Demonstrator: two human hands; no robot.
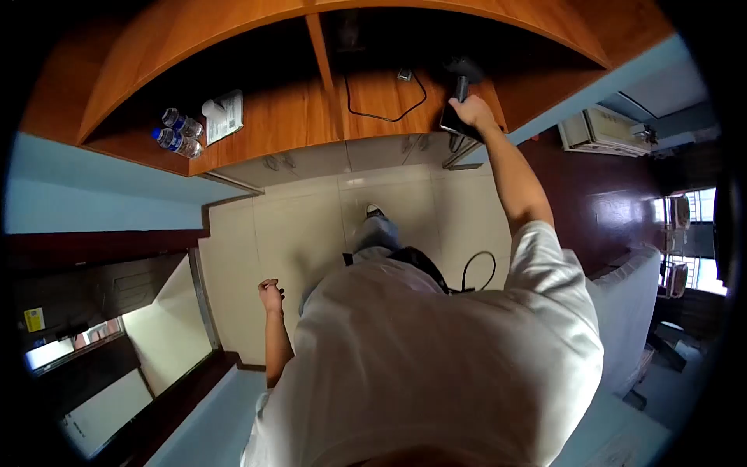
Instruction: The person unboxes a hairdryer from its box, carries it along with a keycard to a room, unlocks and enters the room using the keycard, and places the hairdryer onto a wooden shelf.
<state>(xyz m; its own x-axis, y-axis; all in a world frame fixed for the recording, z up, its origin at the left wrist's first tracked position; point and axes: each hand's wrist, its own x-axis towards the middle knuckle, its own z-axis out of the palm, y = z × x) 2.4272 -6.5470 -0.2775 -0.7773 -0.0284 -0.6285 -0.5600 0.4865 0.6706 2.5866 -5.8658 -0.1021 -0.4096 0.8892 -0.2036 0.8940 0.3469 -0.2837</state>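
Note:
My right hand (471, 114) reaches into the right part of a wooden cabinet and is closed around the grip of a black handheld device (462, 87). The device has a dark, wider head at the top, and the shadow hides its exact kind. Beneath the hand lies a flat black object (450, 121) at the shelf's front edge. A black cable (389, 120) with a small plug end loops on the shelf to the left. My left hand (271, 296) hangs low over the floor, holding nothing, its fingers loosely bent and apart.
Two water bottles (177, 143) and a white box or packet (226, 118) stand in the left compartment, beyond a wooden divider (320, 54). Below the shelf are cabinet doors (381, 157). A doorway opens at left; a covered grey piece of furniture (629, 319) stands at right.

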